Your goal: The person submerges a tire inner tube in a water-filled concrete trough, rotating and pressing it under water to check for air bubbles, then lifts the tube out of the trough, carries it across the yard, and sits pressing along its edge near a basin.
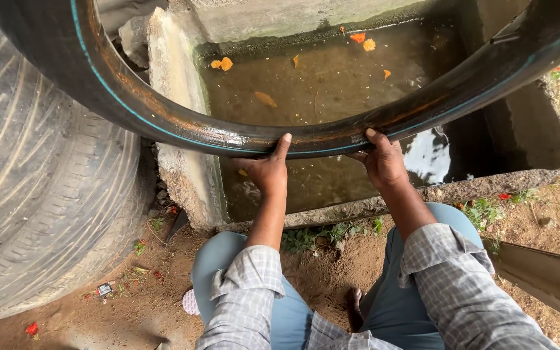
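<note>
1. Head view, looking down past our knees: we crouch in front of a concrete trough (pixel 175 84) filled with murky brown water (pixel 332 84).
2. Our left hand (pixel 268 170) grips the lower edge of a black rubber tube (pixel 241 139), fingers curled under it and thumb pressed up against its wet side.
3. Our right hand (pixel 384 162) grips the same tube just to the 3 o'clock side of the left, thumb up on the rubber, fingers wrapped below and out of sight.
4. Tube sweeps in a wide arc from 10 o'clock down to 6 o'clock of the trough opening and back up to 2 o'clock. A thin blue line runs along it, and rusty brown streaks mark its surface. Its lowest stretch hangs over the water; we cannot tell whether it touches the surface.
5. Orange petals (pixel 223 63) float on the water toward 12 o'clock.
6. Big treaded tyre (pixel 27 194) stands at 9 o'clock, close beside the trough wall.
7. Small weeds (pixel 332 233) grow at the trough's near edge, on bare brown dirt (pixel 144 285).
8. We wear a grey checked shirt (pixel 448 279) with rolled sleeves and blue trousers (pixel 228 259).
</note>
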